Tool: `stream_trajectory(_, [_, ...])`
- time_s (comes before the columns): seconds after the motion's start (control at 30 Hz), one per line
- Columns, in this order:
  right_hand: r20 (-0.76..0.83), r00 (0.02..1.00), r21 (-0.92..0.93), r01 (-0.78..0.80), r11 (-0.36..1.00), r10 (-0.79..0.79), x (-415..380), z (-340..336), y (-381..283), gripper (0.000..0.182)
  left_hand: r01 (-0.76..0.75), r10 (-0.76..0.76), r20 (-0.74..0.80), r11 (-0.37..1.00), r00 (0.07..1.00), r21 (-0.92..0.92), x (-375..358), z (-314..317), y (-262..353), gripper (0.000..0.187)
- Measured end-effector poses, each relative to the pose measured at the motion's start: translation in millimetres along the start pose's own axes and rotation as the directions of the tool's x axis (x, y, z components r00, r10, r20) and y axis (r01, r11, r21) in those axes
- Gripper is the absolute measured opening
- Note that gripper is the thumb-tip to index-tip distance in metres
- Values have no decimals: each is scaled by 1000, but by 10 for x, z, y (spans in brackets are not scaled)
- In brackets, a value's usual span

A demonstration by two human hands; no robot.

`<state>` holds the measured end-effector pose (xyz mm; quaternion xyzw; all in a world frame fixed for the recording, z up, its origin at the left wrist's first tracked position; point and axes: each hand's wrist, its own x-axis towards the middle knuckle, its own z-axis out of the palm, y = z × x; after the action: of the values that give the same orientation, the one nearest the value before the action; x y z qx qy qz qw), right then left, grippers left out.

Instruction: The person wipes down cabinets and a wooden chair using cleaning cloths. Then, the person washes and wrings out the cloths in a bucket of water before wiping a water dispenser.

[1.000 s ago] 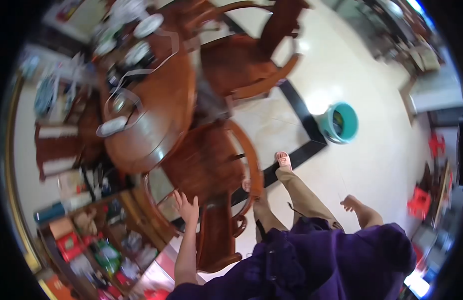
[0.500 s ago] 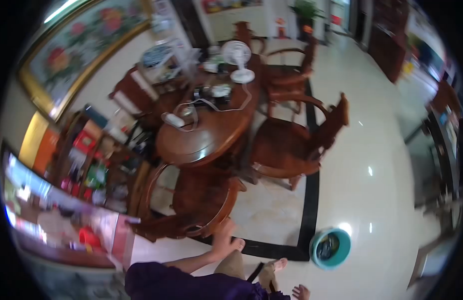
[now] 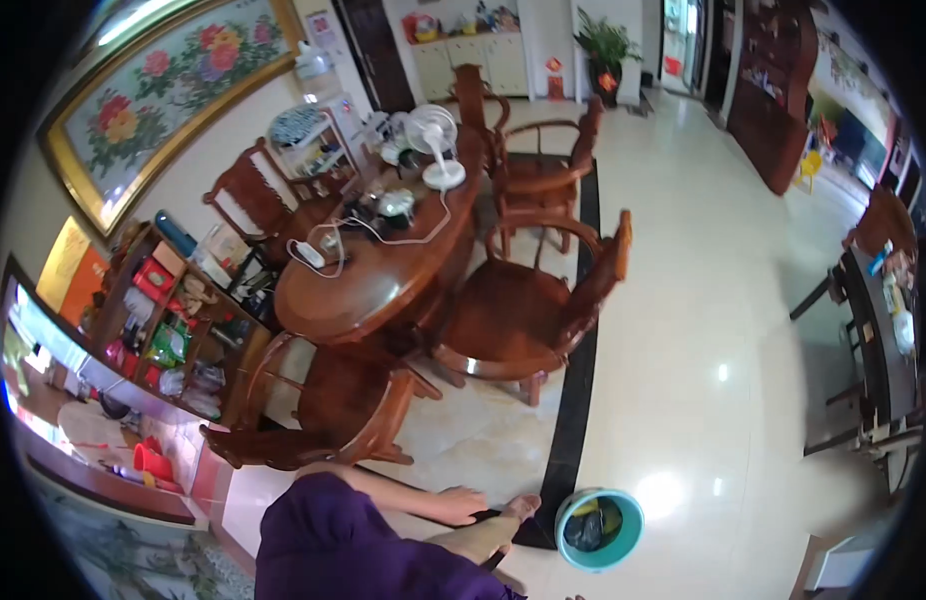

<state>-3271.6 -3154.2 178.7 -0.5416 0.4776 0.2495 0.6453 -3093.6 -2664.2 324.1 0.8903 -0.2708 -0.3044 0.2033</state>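
My left hand reaches forward beside my bent leg and bare foot. Its fingers look stretched out and hold nothing. Only a sliver of my right hand shows at the bottom edge, its fingers mostly cut off. A turquoise bucket stands on the floor just right of the foot, with a dark plastic bag and something yellowish inside. Neither hand touches it. Left of my left hand is a wooden armchair.
A wooden tea table carries a white fan, a power strip and cords. More armchairs surround it. Shelves packed with goods line the left. A dark side table stands at the right.
My left hand has moved forward and down along my leg. My right hand has dropped almost out of view. The view has shifted, with the furniture and bucket now further left.
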Motion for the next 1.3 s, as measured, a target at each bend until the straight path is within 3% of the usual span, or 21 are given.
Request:
stream_trajectory(0.1, [58, 998, -99, -29, 995, 35, 119, 28, -146, 56, -134, 134, 8, 991, 991, 15, 977, 47, 220, 41])
stream_trajectory(0.13, [40, 987, -194, 163, 967, -158, 390, 68, -101, 33, -129, 116, -137, 987, 984, -95, 1341, 180, 285, 42])
stream_trajectory(0.2, [227, 932, -233, 333, 914, -282, 942, -117, 104, 34, -198, 203, -156, 979, 967, 47, 1943, 371, 448, 33])
stream_trajectory(0.23, [196, 963, -417, 253, 873, -185, 1221, -121, 120, 31, -223, 224, -165, 974, 960, 30, 2248, 501, 500, 29])
stream_trajectory(0.33, [92, 951, -660, 280, 697, -296, 1850, 175, -198, 34, -200, 193, -51, 932, 980, -301, 2796, 970, 691, 26])
stream_trajectory(0.37, [31, 972, -731, 181, 658, -233, 2144, 263, -358, 35, -158, 157, -30, 937, 987, -313, 2864, 1080, 781, 28])
stream_trajectory(0.4, [55, 926, -670, 312, 674, -374, 2413, 278, -290, 37, -115, 111, -31, 944, 993, -310, 3005, 1208, 829, 30])
stream_trajectory(0.47, [133, 956, -859, 242, 450, -261, 3144, 344, -353, 54, -30, 41, 21, 927, 999, -375, 3210, 1804, 780, 37])
stream_trajectory(0.53, [207, 873, -931, 314, 185, -441, 3749, 464, -307, 62, 25, -19, 18, 881, 1000, -472, 3359, 2364, 678, 38])
stream_trajectory(0.6, [185, 905, -977, 212, 28, -383, 4133, 638, -464, 64, 15, -23, -8, 845, 1000, -535, 3459, 2751, 568, 43])
stream_trajectory(0.7, [90, 941, -974, 151, 170, -325, 4965, 599, -136, 74, 9, -49, -58, 834, 997, -552, 3735, 3169, 540, 48])
stream_trajectory(0.8, [54, 943, -951, 150, 272, -329, 5473, 496, 248, 68, 133, -124, 53, 829, 991, -543, 4072, 3531, 414, 54])
stream_trajectory(0.83, [-42, 949, -875, 115, 470, -311, 5574, 467, 348, 55, 250, -234, 108, 749, 966, -613, 4168, 3640, 403, 55])
stream_trajectory(0.9, [-189, 970, -729, -34, 684, -153, 5439, 512, 440, 42, 462, -437, 238, 528, 867, -712, 4374, 3803, 369, 61])
stream_trajectory(0.93, [-252, 964, -636, -105, 764, -78, 5331, 552, 352, 38, 571, -537, 356, 311, 765, -760, 4526, 3855, 353, 65])
stream_trajectory(1.0, [-340, 884, -413, 167, 895, -321, 4860, 709, 344, 46, 655, -601, 606, -174, 521, -736, 4863, 3948, 314, 75])
stream_trajectory(1.07, [-285, 943, -180, 125, 976, -173, 4241, 846, 129, 51, 637, -331, 799, -482, 503, -601, 5116, 4073, 58, 84])
stream_trajectory(1.1, [-286, 945, -144, 119, 982, -156, 3890, 902, -104, 51, 592, -205, 778, -543, 594, -595, 5234, 4196, -74, 79])
stream_trajectory(1.2, [-292, 933, -69, 199, 977, -211, 3198, 1141, -375, 40, 626, -72, 700, -390, 711, -675, 5540, 4661, -391, 74])
stream_trajectory(1.23, [-285, 928, -28, 243, 970, -240, 3110, 1224, -443, 40, 806, 201, 793, -303, 575, -508, 5665, 4584, -573, 62])
stream_trajectory(1.3, [-283, 925, -76, 242, 967, -254, 3213, 1257, -470, 40, 753, 59, 797, -377, 602, -540, 5678, 4628, -538, 59])
